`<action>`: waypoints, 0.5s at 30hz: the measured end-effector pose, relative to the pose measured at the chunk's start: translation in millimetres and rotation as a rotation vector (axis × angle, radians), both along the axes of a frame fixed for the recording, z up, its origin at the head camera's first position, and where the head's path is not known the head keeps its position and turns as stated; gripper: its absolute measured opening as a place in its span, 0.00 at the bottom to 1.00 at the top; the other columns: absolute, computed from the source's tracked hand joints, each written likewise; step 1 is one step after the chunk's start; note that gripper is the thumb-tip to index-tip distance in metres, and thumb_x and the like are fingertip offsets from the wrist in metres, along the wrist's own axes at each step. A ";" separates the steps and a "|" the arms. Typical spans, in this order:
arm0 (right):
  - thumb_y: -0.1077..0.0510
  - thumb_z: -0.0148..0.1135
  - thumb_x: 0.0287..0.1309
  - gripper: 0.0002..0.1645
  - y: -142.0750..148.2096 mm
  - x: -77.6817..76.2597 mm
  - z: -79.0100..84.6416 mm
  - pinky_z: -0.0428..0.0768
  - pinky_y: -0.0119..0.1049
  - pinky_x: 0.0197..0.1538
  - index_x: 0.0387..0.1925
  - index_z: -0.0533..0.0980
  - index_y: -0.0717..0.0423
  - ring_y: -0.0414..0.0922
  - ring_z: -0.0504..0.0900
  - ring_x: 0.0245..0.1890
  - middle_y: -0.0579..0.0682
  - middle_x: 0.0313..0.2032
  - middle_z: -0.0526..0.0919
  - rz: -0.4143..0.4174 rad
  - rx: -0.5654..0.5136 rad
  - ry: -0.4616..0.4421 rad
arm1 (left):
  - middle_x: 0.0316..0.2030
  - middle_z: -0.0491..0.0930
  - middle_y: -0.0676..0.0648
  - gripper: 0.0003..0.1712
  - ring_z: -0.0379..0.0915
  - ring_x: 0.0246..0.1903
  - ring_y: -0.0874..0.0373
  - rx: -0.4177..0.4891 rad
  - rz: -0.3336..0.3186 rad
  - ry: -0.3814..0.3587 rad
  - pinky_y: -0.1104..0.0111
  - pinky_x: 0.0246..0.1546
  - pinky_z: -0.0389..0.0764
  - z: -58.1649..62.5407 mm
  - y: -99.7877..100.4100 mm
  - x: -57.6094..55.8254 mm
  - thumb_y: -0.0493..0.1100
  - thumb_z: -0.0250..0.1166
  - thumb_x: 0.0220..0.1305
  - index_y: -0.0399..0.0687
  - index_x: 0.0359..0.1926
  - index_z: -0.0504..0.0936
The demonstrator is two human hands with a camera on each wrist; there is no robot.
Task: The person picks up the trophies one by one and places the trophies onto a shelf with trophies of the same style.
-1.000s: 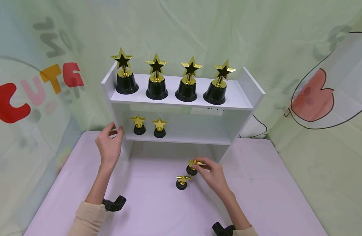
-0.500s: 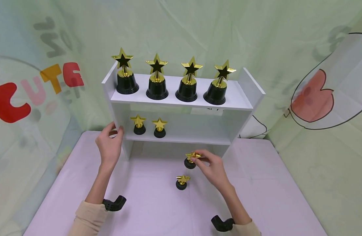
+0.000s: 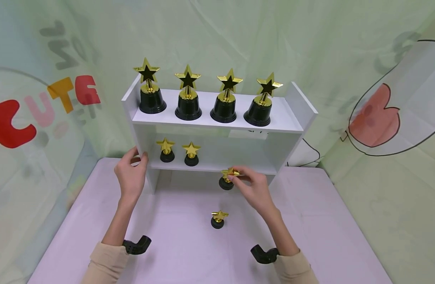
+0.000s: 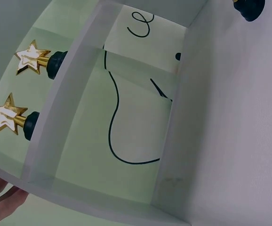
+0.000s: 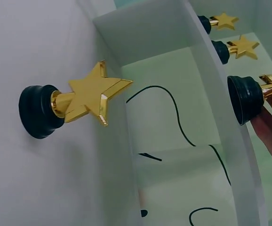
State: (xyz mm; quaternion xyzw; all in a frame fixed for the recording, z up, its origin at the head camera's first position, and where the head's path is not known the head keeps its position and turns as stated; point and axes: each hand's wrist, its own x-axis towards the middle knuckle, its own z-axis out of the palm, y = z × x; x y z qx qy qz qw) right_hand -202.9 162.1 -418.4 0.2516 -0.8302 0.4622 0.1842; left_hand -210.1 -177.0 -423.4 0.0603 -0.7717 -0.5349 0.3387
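Observation:
My right hand [image 3: 252,189] pinches a small star trophy [image 5: 246,100] by its gold star; the trophy's black base hangs upright at the front edge of the middle shelf. My left hand [image 3: 131,173] grips the left side panel of the white shelf unit [image 3: 213,152], thumb on one face and fingers [image 4: 9,205] on the other. On the middle shelf, toward the left, stand two small trophies [image 3: 165,150] side by side. Another small trophy [image 3: 217,220] stands upright on the table in front of the unit.
Several larger star trophies [image 3: 188,103] stand in a row along the top shelf. A pale cloth covers the table [image 3: 189,252]. Behind hangs a printed green curtain [image 3: 210,35]. Each wrist wears a black camera mount [image 3: 137,245].
My right hand has raised the small trophy from near the table up to the middle shelf's front edge. The left hand has stayed on the side panel.

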 end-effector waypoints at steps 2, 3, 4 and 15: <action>0.67 0.73 0.58 0.13 -1.1 -2.2 2.8 0.86 0.31 0.47 0.46 0.85 0.62 0.51 0.90 0.40 0.55 0.42 0.90 -0.001 0.002 -0.007 | 0.46 0.86 0.35 0.16 0.82 0.39 0.45 -0.001 -0.001 0.003 0.88 0.35 0.74 0.0 0.0 0.0 0.36 0.64 0.70 0.37 0.56 0.85; 0.67 0.73 0.58 0.13 -1.6 -3.0 4.0 0.86 0.31 0.47 0.46 0.85 0.62 0.51 0.90 0.41 0.55 0.42 0.90 -0.003 0.005 -0.012 | 0.46 0.86 0.35 0.16 0.82 0.39 0.45 -0.001 -0.002 0.004 0.88 0.35 0.74 0.0 0.0 0.0 0.36 0.64 0.70 0.37 0.56 0.85; 0.67 0.73 0.58 0.13 -2.3 -4.1 5.1 0.86 0.32 0.47 0.46 0.85 0.62 0.51 0.90 0.41 0.55 0.42 0.90 -0.003 0.004 -0.018 | 0.46 0.86 0.35 0.16 0.82 0.39 0.45 0.000 -0.002 0.005 0.88 0.35 0.74 -0.1 0.0 0.0 0.36 0.64 0.70 0.37 0.56 0.86; 0.63 0.72 0.61 0.13 -15.5 -19.3 21.2 0.87 0.42 0.48 0.48 0.85 0.61 0.52 0.90 0.42 0.56 0.45 0.89 -0.036 0.006 -0.075 | 0.45 0.87 0.36 0.16 0.81 0.38 0.50 0.000 0.008 -0.004 0.87 0.35 0.75 -0.4 -0.3 -0.8 0.36 0.64 0.70 0.38 0.56 0.86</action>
